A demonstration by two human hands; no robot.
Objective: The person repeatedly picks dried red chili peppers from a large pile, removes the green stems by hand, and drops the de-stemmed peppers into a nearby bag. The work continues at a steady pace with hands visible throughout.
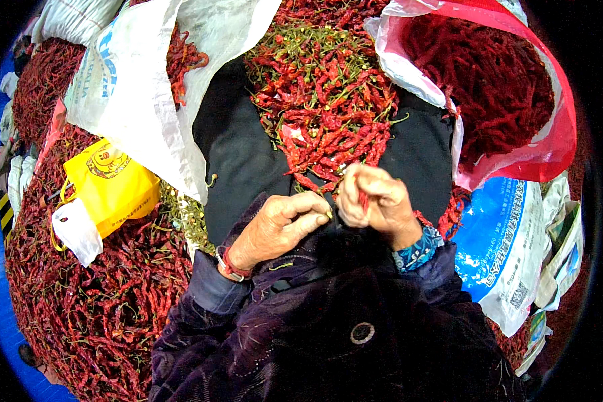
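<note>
My left hand (285, 228), a red band at its wrist, is closed in a pinch over my lap. A tiny pale yellowish bit shows by its fingertips, too small to name. Just to the right, my right hand (375, 201) is curled closed around a red chili pepper (363, 199), mostly hidden by the fingers; its cuff is blue and patterned. The hands are close but apart. Beyond them, between my dark-trousered legs, lies a heap of red chilies (335, 127), mixed with green stems (301, 50) at its far part.
At the left spreads a large chili pile (94, 321) with a yellow bag (114, 187) and a small white plastic bag (77, 228) on it. A white woven sack (141, 100) leans by my left leg. An open pink-rimmed sack (563, 134) of dark red chilies stands right, above a blue-and-white sack (496, 234).
</note>
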